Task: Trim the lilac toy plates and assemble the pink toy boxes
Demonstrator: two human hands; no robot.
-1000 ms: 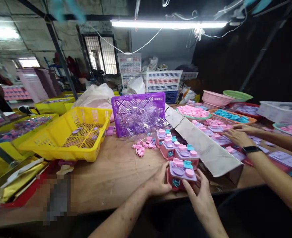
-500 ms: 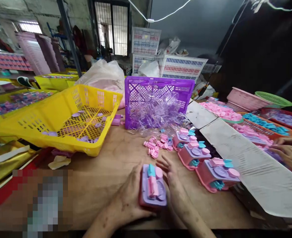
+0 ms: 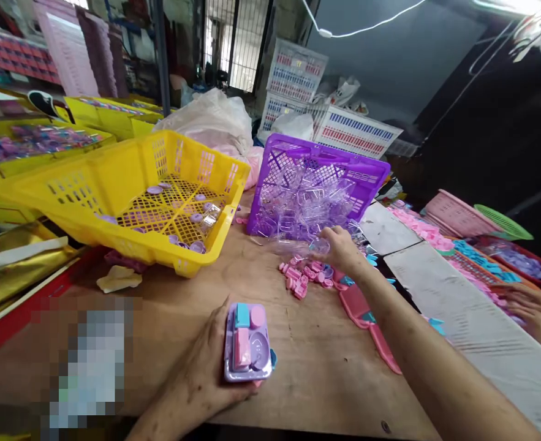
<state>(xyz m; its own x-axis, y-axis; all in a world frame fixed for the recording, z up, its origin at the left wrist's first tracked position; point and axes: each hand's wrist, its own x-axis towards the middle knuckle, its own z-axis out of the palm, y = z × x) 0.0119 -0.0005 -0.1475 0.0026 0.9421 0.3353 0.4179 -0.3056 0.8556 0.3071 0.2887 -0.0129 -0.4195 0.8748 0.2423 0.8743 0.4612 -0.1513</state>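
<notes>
A small toy kitchen unit, with a lilac top carrying pink and turquoise parts and a round dish, sits in the grip of my left hand near the table's front. Farther off, my right hand is stretched out to a pile of clear plastic covers leaning in a purple basket. Its fingers are pinched on a clear plastic cover at the pile's front edge. Just below that hand lie loose pink toy parts. More toy units stand partly hidden behind my right forearm.
A yellow basket with several lilac pieces stands on the left. White boards edge the table on the right. Beyond them are trays of pink and turquoise parts and another person's hands. Gold sheets lie far left.
My right hand has left the toy kitchen unit and reached forward to the clear covers. My left hand still holds the unit. The camera view has turned and tilted.
</notes>
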